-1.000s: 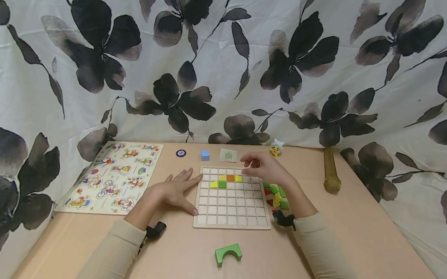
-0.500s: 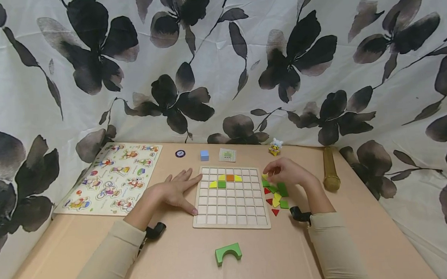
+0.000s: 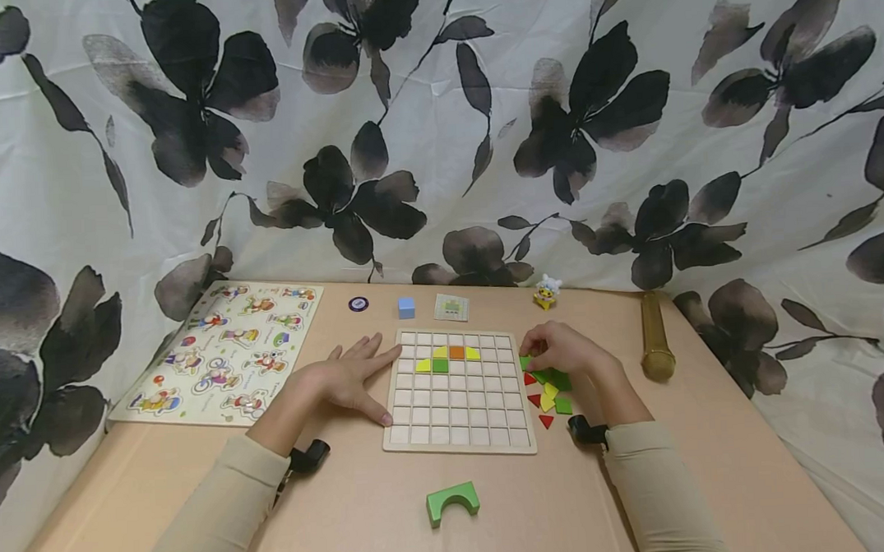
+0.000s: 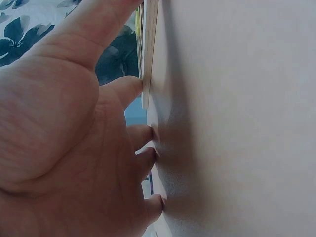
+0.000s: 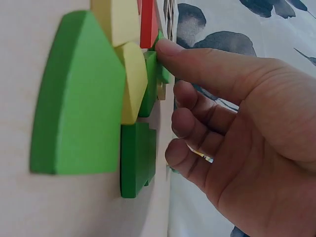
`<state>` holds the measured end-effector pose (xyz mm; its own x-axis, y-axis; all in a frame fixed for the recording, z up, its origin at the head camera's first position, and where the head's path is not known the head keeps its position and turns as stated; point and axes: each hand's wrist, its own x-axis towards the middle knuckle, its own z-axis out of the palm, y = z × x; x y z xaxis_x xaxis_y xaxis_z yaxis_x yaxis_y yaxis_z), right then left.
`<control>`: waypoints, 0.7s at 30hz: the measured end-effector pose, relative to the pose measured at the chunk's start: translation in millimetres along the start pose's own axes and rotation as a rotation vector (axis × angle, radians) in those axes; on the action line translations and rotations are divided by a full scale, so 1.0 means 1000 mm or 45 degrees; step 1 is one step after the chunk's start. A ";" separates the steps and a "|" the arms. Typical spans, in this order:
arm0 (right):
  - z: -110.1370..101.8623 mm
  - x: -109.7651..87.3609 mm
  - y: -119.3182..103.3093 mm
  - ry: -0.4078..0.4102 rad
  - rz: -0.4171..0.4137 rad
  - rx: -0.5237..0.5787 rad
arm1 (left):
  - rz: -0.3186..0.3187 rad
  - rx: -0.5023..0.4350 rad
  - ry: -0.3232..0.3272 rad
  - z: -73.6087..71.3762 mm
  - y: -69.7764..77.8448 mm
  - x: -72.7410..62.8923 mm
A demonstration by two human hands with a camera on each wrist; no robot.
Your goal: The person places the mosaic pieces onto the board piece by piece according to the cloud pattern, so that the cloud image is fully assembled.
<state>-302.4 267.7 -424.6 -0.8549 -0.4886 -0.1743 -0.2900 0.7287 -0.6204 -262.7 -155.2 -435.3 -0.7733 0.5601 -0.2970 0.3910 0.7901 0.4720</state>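
A pale wooden grid board [image 3: 459,427] lies flat on the table, bearing yellow, green and orange pieces in its upper rows. My left hand [image 3: 346,383] is spread, with its thumb and forefinger at the board's left edge; in the left wrist view the other fingertips touch the table. Just beyond the board's right edge, my right hand [image 3: 564,349] pinches a green block [image 5: 164,69] at the far end of a pile. The thumb [image 5: 212,61] shows against it, while the forefinger is mostly hidden. Yellow blocks [image 5: 134,81] and a red block [image 5: 148,24] lie close by.
A picture puzzle board [image 3: 223,351] lies at the left. Along the back are a dark round disc [image 3: 358,303], a blue cube [image 3: 406,308], a pattern card [image 3: 452,307] and a small figurine [image 3: 545,291]. A brown cylinder [image 3: 656,337] lies right; a green arch block [image 3: 452,502] stands in front.
My right hand has moved right from above the board's top right corner to the pile, then slightly down onto a green block. My left hand has stayed at the board's left edge.
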 end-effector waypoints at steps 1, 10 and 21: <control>0.000 0.000 0.000 0.000 -0.009 0.005 | -0.004 0.004 -0.002 0.000 0.001 -0.001; -0.003 -0.003 -0.001 0.022 -0.044 0.091 | -0.036 0.034 -0.025 -0.004 0.012 -0.006; 0.001 0.001 -0.023 0.289 -0.166 0.336 | -0.001 0.035 -0.007 -0.001 0.003 -0.003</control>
<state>-296.1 249.4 -411.2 -0.9003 -0.4287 0.0750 -0.3074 0.5042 -0.8070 -259.6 -154.8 -432.2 -0.7710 0.5609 -0.3016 0.4041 0.7969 0.4490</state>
